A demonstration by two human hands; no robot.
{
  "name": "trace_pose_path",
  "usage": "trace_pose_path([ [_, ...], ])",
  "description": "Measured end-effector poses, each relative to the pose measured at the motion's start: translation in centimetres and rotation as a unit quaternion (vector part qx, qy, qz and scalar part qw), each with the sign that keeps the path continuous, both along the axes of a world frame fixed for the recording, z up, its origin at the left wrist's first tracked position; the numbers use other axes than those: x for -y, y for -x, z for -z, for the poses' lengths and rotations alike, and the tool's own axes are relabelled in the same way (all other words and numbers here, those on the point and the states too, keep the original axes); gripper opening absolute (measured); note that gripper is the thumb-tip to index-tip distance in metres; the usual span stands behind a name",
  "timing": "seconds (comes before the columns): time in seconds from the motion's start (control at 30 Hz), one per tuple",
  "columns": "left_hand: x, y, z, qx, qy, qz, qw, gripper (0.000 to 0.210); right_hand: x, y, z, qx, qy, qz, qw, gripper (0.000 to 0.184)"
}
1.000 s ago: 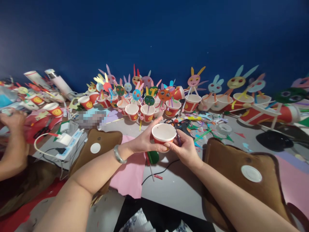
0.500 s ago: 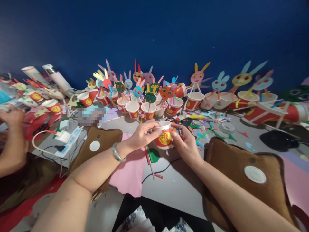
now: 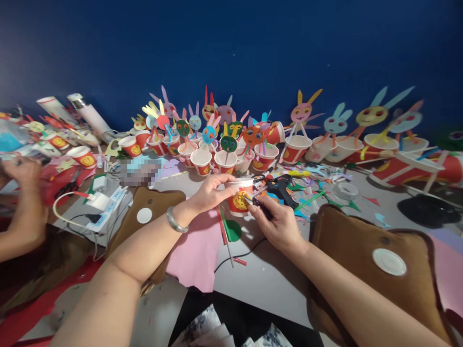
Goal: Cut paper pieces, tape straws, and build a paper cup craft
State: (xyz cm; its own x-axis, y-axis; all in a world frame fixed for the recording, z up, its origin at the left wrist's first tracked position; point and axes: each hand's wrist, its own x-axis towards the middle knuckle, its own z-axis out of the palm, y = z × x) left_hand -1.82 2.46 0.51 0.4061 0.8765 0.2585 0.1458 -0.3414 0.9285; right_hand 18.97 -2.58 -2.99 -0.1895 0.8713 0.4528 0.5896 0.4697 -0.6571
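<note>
My left hand point(image 3: 213, 195) is closed on the rim of a red and white paper cup point(image 3: 238, 205) with a yellow round emblem, thumb and fingers pinching its upper edge. The cup is upright just above the grey table. Closed around a slim dark-handled tool point(image 3: 265, 206), my right hand point(image 3: 284, 226) is at the cup's right side. The tool's pale pointed tip meets the front of the cup at the emblem. Its exact kind is hard to make out, as my fingers cover much of it.
Paper cups with paper rabbit figures point(image 3: 228, 143) line the back. A black glue gun point(image 3: 285, 188) lies among paper scraps. Brown cushions point(image 3: 376, 294) flank my arms. Pink paper point(image 3: 197, 255), a power strip point(image 3: 110, 207) and another person's hand point(image 3: 25, 171) are leftward.
My right hand has turned inward, bringing the tool's tip from beside the cup to its front. The cup has shifted slightly left. The whole view has moved a little.
</note>
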Motion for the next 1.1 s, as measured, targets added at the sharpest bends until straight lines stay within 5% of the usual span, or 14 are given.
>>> trace_pose_path([
  [0.57,-0.4,0.0,0.2,-0.05,-0.103,0.004,0.993,0.016,0.3,-0.1,-0.9,0.144,-0.008,0.084,0.986,0.043],
  [1.1,-0.2,-0.1,0.2,-0.075,-0.195,-0.012,0.978,0.013,0.2,-0.4,-1.9,0.184,0.032,0.064,0.98,0.046],
])
